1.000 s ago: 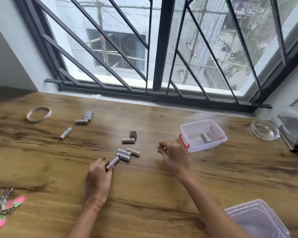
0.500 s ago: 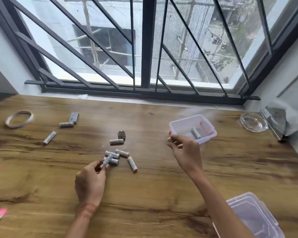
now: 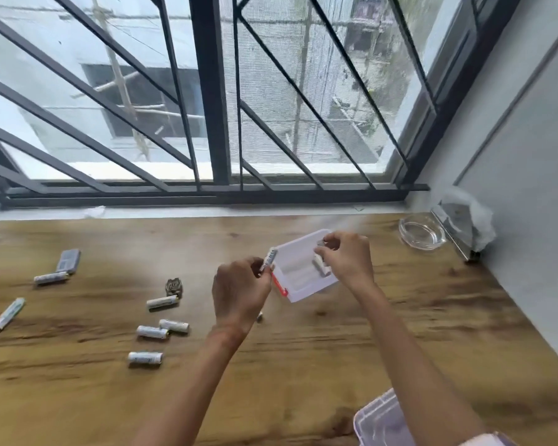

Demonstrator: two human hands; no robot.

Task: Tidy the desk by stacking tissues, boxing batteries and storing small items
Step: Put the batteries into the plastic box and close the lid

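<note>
A small clear box with red clips stands on the wooden desk. My left hand pinches a white battery at the box's left rim. Over the box's right side, my right hand pinches another battery. One battery lies inside the box under that hand. Several loose white batteries lie on the desk to the left, such as a battery, a second one and a third.
A small brown trinket and a grey lighter-like item lie among the batteries. A glass ashtray and a tissue holder stand at the far right corner. A clear lidded container sits at the near edge.
Both hands have moved right and away from me, each carrying a battery from the loose pile to the small box. The view has swung right, dropping the ring and keys out of sight.
</note>
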